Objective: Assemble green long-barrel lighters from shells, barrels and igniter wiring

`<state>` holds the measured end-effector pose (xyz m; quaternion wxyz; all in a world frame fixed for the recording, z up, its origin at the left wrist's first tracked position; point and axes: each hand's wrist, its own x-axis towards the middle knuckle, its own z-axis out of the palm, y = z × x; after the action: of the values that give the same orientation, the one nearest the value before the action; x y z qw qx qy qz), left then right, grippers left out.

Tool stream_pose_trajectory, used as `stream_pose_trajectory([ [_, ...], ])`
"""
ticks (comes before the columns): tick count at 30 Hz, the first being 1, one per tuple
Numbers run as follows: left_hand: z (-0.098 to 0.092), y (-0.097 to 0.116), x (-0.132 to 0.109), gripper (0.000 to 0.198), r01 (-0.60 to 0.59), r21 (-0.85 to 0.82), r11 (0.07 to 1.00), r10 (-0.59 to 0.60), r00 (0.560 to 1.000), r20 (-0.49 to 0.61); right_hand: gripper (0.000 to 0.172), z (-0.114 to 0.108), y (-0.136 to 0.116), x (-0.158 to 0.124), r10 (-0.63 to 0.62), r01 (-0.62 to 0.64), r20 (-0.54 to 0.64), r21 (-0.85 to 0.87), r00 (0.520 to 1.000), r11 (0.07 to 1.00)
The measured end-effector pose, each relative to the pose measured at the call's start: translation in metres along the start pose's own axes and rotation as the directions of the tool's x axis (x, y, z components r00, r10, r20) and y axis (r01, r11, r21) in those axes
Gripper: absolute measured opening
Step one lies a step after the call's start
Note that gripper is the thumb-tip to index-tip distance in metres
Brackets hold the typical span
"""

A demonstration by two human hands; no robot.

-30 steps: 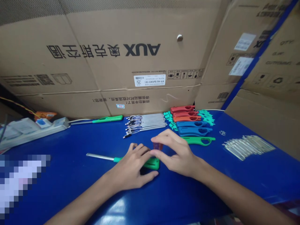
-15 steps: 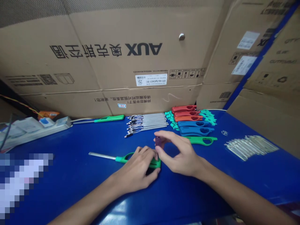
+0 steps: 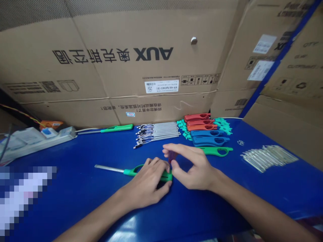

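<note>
A green long-necked gas lighter (image 3: 130,172) lies on the blue table, its metal tube pointing left. My left hand (image 3: 148,181) is closed over its handle and presses it down; the fingers hide much of the handle. Just above the handle's right end, my right hand (image 3: 194,164) pinches a small dark purple piece (image 3: 172,155) between thumb and fingers. The fingers cover part of that piece, and I cannot make out its lower tip.
Behind my hands lie several metal tubes with wires (image 3: 161,131), teal plastic pieces (image 3: 186,134), red and blue lighter handles (image 3: 210,140) and a green handle (image 3: 218,151). Silvery rods (image 3: 264,158) lie right. Another green lighter (image 3: 117,127) and a power strip (image 3: 37,143) are at left.
My right hand has turned slightly, its fingers shifting round the purple piece, which now shows less. My left hand stays on the gas lighter.
</note>
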<state>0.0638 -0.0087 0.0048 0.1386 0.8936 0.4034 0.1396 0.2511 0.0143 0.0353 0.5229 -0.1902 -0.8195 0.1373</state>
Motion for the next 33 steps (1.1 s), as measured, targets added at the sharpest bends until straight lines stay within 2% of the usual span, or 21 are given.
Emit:
stream_pose_trajectory([
  [4, 0.0006, -0.0008, 0.0001, 0.018, 0.002, 0.02, 1.0, -0.002, 1.0, 0.017, 0.034, 0.0022, 0.002, -0.0014, -0.01, 0.01, -0.002, -0.02, 1.0, 1.0],
  [9, 0.0007, -0.0018, 0.001, 0.023, -0.007, 0.023, 1.0, 0.006, 1.0, 0.014, 0.054, 0.0033, 0.0032, -0.0042, 0.076, -0.075, -0.011, 0.051, 0.997, 0.996],
  [14, 0.0017, -0.0013, -0.0004, 0.02, 0.009, 0.016, 1.0, -0.01, 1.0, 0.017, 0.036, 0.0006, 0.002, -0.0008, 0.023, -0.023, 0.025, -0.008, 0.999, 1.0],
  [16, 0.0017, -0.0012, -0.0009, 0.021, 0.01, 0.016, 1.0, -0.011, 1.0, 0.022, 0.039, 0.0008, 0.0019, -0.0003, 0.038, -0.038, 0.007, -0.006, 0.999, 0.999],
  [20, 0.0003, -0.0012, 0.0001, 0.022, 0.01, 0.008, 1.0, -0.01, 0.999, 0.031, 0.056, 0.0017, 0.0018, -0.0019, 0.069, -0.069, 0.004, 0.061, 0.998, 0.996],
  [23, -0.0004, -0.0014, 0.0011, 0.017, 0.019, -0.012, 1.0, -0.018, 0.999, 0.048, 0.046, 0.0022, 0.0026, -0.0027, 0.046, -0.049, 0.044, 0.058, 0.998, 0.997],
  [26, -0.0001, -0.0017, 0.0011, 0.018, 0.02, -0.009, 1.0, -0.02, 0.999, 0.047, 0.036, 0.0032, 0.0035, -0.0033, 0.052, -0.053, 0.037, 0.038, 0.998, 0.998],
  [30, -0.0009, -0.0011, 0.001, 0.022, 0.026, 0.006, 1.0, -0.026, 0.998, 0.058, 0.054, 0.0029, 0.0014, -0.0039, 0.098, -0.098, 0.008, 0.097, 0.995, 0.99],
  [33, -0.0017, -0.0001, 0.0018, 0.018, 0.031, -0.006, 0.999, -0.031, 0.998, 0.059, 0.049, 0.0016, -0.0005, -0.0031, 0.071, -0.073, 0.028, 0.1, 0.997, 0.992],
])
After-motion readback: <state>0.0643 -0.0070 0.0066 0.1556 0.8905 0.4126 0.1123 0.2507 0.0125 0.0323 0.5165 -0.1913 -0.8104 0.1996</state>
